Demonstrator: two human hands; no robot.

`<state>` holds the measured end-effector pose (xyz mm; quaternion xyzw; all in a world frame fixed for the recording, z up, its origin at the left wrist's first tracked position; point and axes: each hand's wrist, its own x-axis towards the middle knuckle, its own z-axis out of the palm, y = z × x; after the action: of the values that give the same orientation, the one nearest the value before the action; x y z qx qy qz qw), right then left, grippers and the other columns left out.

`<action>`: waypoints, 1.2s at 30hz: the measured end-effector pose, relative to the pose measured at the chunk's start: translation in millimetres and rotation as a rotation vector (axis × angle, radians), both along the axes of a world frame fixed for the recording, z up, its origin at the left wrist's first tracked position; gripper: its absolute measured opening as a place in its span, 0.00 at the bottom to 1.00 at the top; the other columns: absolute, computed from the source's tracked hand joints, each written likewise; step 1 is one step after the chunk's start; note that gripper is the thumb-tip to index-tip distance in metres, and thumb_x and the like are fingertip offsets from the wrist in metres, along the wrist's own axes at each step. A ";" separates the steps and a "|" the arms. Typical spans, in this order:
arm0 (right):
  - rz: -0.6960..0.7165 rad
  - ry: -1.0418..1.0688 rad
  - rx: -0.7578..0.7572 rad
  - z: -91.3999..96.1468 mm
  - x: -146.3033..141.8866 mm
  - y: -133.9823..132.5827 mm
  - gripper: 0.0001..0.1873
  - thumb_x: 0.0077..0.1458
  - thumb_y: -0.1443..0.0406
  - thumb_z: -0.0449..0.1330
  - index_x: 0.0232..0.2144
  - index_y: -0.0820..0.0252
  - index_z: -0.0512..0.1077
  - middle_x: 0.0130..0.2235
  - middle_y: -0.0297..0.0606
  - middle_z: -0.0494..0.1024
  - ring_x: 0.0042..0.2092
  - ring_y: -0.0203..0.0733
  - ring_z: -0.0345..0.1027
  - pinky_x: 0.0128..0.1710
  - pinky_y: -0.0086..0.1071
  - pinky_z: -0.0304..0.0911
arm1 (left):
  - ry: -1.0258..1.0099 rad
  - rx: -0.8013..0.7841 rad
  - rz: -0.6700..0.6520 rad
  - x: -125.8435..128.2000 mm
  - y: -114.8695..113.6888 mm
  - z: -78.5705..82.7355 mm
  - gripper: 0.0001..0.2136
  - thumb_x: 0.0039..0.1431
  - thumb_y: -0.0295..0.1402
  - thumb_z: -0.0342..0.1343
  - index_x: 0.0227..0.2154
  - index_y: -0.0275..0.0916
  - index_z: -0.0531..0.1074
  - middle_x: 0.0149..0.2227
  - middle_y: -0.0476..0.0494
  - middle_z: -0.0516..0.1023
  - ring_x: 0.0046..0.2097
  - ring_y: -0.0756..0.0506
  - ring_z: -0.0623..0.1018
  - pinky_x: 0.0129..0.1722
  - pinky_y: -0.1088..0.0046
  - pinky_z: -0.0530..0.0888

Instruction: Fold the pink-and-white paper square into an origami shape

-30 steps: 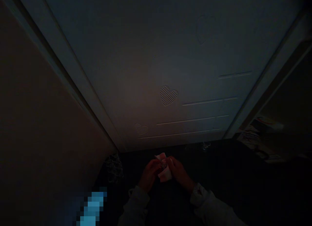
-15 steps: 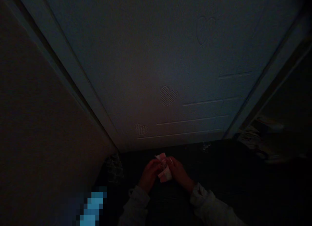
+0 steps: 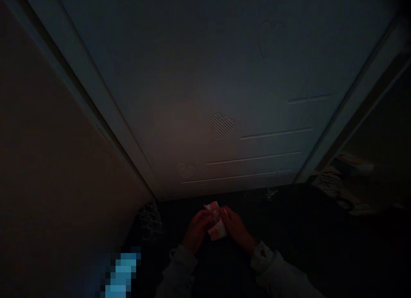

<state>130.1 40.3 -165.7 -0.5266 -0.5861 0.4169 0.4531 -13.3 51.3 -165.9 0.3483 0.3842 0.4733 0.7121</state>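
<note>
My left hand [image 3: 196,230] and my right hand [image 3: 236,228] meet low in the middle of the view. Between them is a small pink-and-white folded piece [image 3: 218,232], which looks like paper or card. My right fingers and thumb pinch its right edge. Against its middle, the fingertips of my left hand are closed on a small shiny clear piece [image 3: 214,219], too dim to name. Both sleeves are pale and reach to the wrists.
A dark surface [image 3: 224,268] lies under my hands. Clear looped pieces [image 3: 150,221] are heaped at left, and a smaller clear bunch [image 3: 272,192] is near the back edge. Behind stands a pale panel [image 3: 180,96] with heart shapes. Dim items [image 3: 337,182] lie at right. A blurred-out bright patch [image 3: 122,274] glows lower left.
Hardly anything differs. Both hands keep the same place and grip on the pink-and-white piece.
</note>
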 end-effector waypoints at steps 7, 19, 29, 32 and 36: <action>-0.006 -0.018 0.025 2.6 0.4 -1.6 0.21 0.54 0.53 0.41 0.28 0.62 0.66 0.26 0.34 0.68 0.28 0.34 0.60 0.26 0.26 0.54 | -0.025 0.009 -0.003 0.3 0.7 -1.6 0.08 0.42 0.31 0.58 0.28 0.35 0.70 0.28 0.46 0.74 0.30 0.50 0.72 0.31 0.74 0.65; -0.004 -0.011 -0.003 -0.5 0.0 0.4 0.22 0.53 0.52 0.41 0.28 0.62 0.66 0.26 0.34 0.69 0.27 0.34 0.60 0.26 0.26 0.54 | -0.020 0.006 -0.003 0.8 0.4 1.2 0.07 0.42 0.30 0.58 0.27 0.35 0.70 0.27 0.46 0.73 0.29 0.50 0.72 0.31 0.75 0.65; -0.012 -0.022 0.020 3.1 -0.2 -1.2 0.21 0.54 0.53 0.41 0.27 0.62 0.65 0.25 0.33 0.68 0.28 0.34 0.60 0.26 0.26 0.54 | -0.029 0.004 -0.014 -0.3 0.2 0.1 0.08 0.43 0.30 0.57 0.29 0.35 0.70 0.28 0.46 0.73 0.31 0.50 0.72 0.32 0.74 0.65; -0.010 -0.013 0.007 3.2 -0.4 -1.3 0.21 0.54 0.53 0.41 0.27 0.62 0.65 0.25 0.33 0.67 0.27 0.34 0.60 0.26 0.26 0.54 | -0.034 0.008 -0.009 0.1 0.1 0.0 0.08 0.43 0.31 0.57 0.29 0.35 0.70 0.28 0.45 0.74 0.31 0.49 0.72 0.32 0.74 0.65; -0.015 0.008 0.003 3.1 -0.6 -1.3 0.21 0.53 0.53 0.42 0.27 0.62 0.66 0.25 0.33 0.68 0.28 0.34 0.60 0.26 0.26 0.54 | -0.017 0.000 0.007 0.3 0.2 -0.3 0.08 0.41 0.31 0.59 0.28 0.35 0.70 0.28 0.46 0.74 0.30 0.49 0.72 0.32 0.73 0.65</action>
<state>129.5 39.0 -162.6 -0.5286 -0.5810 0.4147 0.4594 -13.1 51.5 -166.2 0.3429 0.3794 0.4786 0.7137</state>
